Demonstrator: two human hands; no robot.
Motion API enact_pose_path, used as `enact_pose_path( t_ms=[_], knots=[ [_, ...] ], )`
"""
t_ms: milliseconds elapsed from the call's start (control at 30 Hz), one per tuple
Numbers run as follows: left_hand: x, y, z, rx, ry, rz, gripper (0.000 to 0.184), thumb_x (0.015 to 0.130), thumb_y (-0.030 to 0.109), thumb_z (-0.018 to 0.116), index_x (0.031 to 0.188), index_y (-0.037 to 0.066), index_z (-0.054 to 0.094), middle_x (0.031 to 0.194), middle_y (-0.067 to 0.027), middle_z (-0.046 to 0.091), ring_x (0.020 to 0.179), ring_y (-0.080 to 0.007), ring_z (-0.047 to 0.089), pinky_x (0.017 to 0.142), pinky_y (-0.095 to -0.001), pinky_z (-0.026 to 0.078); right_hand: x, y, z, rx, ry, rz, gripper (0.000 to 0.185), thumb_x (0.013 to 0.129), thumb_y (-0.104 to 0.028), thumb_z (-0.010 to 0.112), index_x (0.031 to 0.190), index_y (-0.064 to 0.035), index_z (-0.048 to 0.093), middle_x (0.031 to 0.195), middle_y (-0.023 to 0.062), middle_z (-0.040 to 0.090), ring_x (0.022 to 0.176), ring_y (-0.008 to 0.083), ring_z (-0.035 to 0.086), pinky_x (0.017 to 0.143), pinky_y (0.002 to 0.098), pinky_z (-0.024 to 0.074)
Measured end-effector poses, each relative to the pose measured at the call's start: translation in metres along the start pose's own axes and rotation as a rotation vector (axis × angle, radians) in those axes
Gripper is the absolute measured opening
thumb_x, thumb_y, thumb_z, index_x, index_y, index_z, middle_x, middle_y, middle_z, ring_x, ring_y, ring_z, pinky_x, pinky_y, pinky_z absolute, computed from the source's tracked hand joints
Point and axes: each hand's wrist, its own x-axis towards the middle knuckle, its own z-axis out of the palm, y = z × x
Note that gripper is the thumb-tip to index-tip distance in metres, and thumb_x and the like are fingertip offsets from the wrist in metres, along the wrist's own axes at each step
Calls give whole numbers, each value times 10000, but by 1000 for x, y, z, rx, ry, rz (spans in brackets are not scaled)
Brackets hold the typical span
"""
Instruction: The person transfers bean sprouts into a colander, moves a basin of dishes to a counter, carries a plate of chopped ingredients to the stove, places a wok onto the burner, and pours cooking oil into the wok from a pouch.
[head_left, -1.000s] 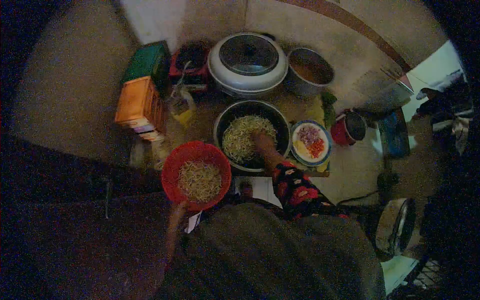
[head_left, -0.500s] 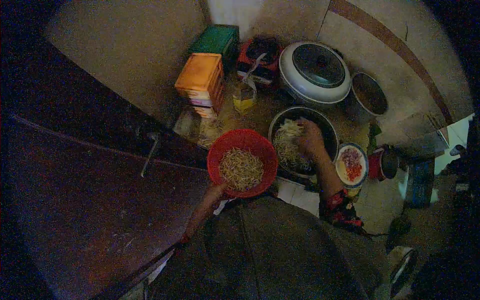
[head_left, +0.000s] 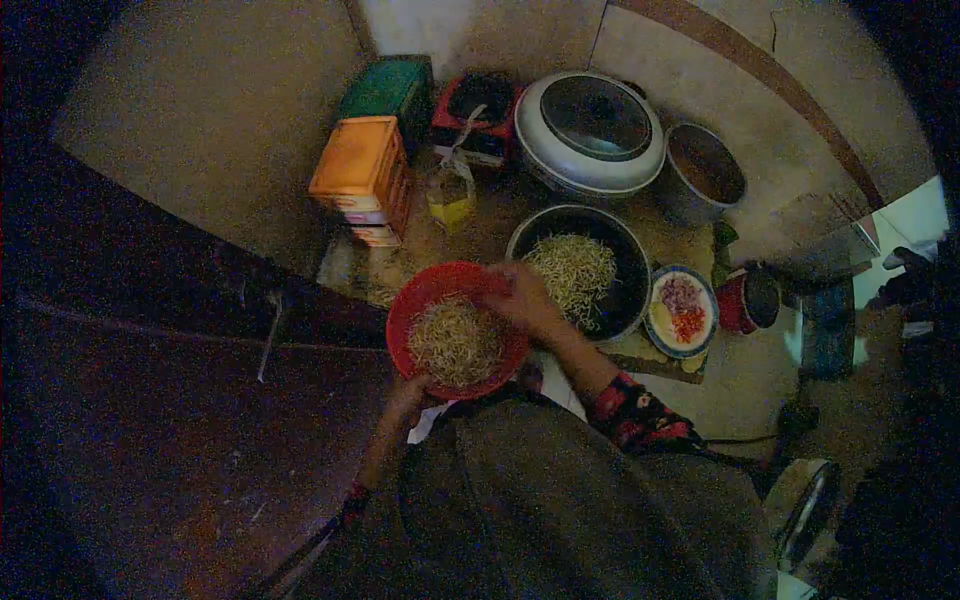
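Note:
A red plastic bowl (head_left: 401, 340) with pale bean sprouts (head_left: 455, 342) in it is held near my body. My left hand (head_left: 408, 398) grips its lower rim. Over the bowl's right side is my right hand (head_left: 517, 297); its fingers are blurred, and whether they hold anything is hidden. Just beyond stands a large dark basin (head_left: 632, 268) with more sprouts (head_left: 575, 270) heaped in its left part. A plate (head_left: 655, 338) of chopped purple and red pieces rests to the basin's right.
Behind stand a big lidded pot (head_left: 540, 150), an open pot (head_left: 690, 200) with brown contents, and a red stove (head_left: 470, 142). Orange (head_left: 355, 160) and green (head_left: 385, 90) crates and a bag of yellow liquid (head_left: 452, 208) are at the left. A red container (head_left: 733, 302) stands at the right.
My right hand has moved left from the basin, where it was among the sprouts, to over the red bowl. My left hand still holds the bowl. The camera view has shifted.

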Motion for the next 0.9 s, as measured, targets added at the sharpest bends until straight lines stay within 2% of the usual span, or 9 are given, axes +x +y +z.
enact_pose_path(
  t_ms=[67,233,300,400,500,600,700,800,900],
  knots=[
    [9,-8,2,-101,-63,15,425,830,172,521,1221,31,431,1109,-132,563,924,-268,587,719,-397,504,-1,29,-39,-296,55,141,659,643,-189,739,1236,-180,452,1342,163,352,1086,357,490,889,436,438],
    [25,-11,-5,-194,-70,-82,439,827,166,532,1231,34,425,1107,-121,565,942,-262,585,726,-400,504,15,123,-12,-998,-259,94,676,707,-185,646,1318,-248,366,1425,160,213,1106,397,468,895,588,367],
    [41,-19,-9,-175,-72,1,452,827,173,533,1240,36,414,1105,-124,565,946,-268,586,731,-412,507,26,141,-7,-1052,-283,78,634,747,-214,591,1332,-239,348,1431,159,197,1083,403,484,922,605,319],
    [38,-5,-8,-287,-16,-43,460,845,208,524,1251,37,393,1109,-132,561,952,-276,585,738,-426,511,39,155,5,-1132,-313,44,577,807,-257,509,1352,-226,320,1440,158,173,1049,411,508,963,630,247],
    [73,-39,-35,-132,-140,-163,468,850,209,516,1264,41,375,1119,-134,556,952,-282,585,751,-429,512,62,198,19,-789,-323,115,514,822,-251,483,1320,-198,368,1403,174,267,1062,378,511,1006,591,198],
    [34,20,-13,-114,-100,-113,466,856,213,512,1268,45,372,1123,-131,554,944,-277,589,752,-416,512,61,223,40,-693,41,157,428,839,-215,450,1262,-155,434,1296,190,422,1072,346,514,1013,546,228],
    [45,-5,-9,-281,-112,20,478,858,226,509,1276,48,360,1122,-125,554,937,-272,593,753,-413,513,50,230,33,-784,169,-12,427,810,-194,525,1223,-104,466,1213,181,497,1074,334,510,1003,490,284],
    [42,-4,-10,-164,-158,-29,454,872,197,478,1280,44,350,1129,-126,550,949,-272,590,771,-412,514,35,138,-27,-620,13,81,561,712,-182,652,1226,-74,457,1200,182,497,1061,347,508,970,436,349],
    [44,-10,-13,-216,-102,42,468,845,130,483,1284,47,346,1137,-129,544,957,-276,588,772,-414,521,21,92,-61,-72,39,350,674,591,-167,744,1203,-75,478,1192,180,494,1100,341,470,938,412,385]
  ],
)
